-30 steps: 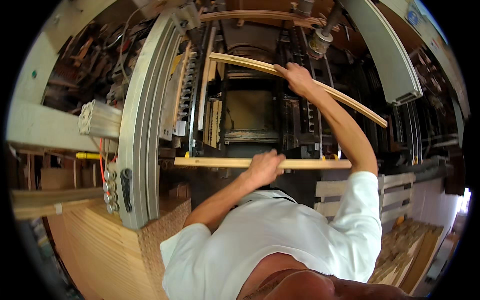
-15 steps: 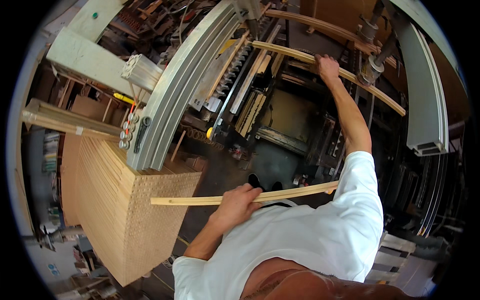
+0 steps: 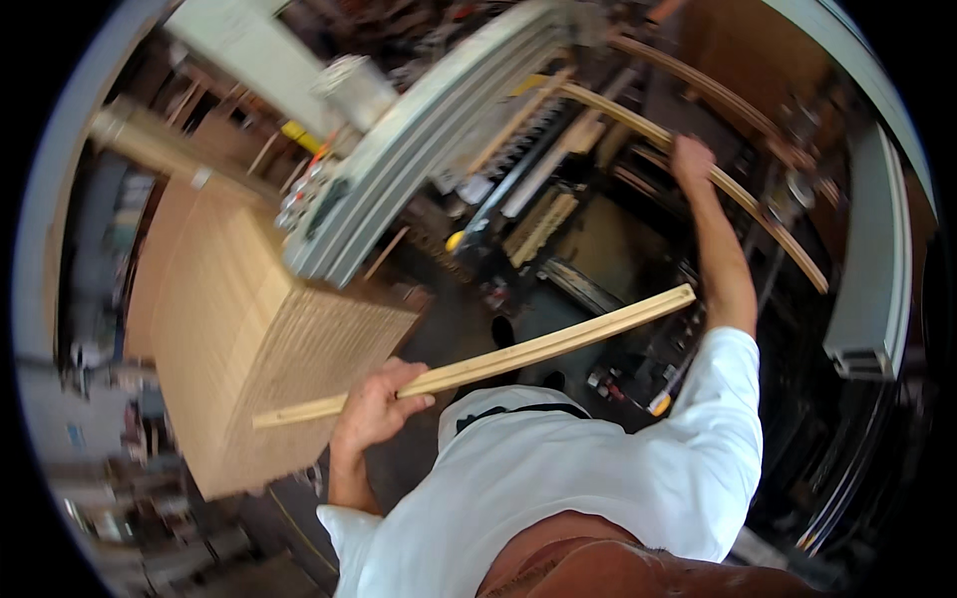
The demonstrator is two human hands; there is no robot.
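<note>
We carry 2 strips: left hand (image 3: 374, 411) fingers grip wooden slat (image 3: 478, 367); right hand (image 3: 691, 159) clasps curved strip (image 3: 743, 194) at machine (image 3: 419, 149). Next: firm hold, careful swing.

Cluttered workshop: grey metal machine frame (image 3: 399, 169), tall stack of plywood sheets (image 3: 249, 339), dark floor (image 3: 449, 329), possibly concrete.

White short-sleeved shirt, brown apron, bare forearms, bare hands

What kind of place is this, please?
Probably a woodworking shop. The left hand holds a wooden strip, the right hand grips a curved strip at a grey machine, beside stacked boards.
</note>
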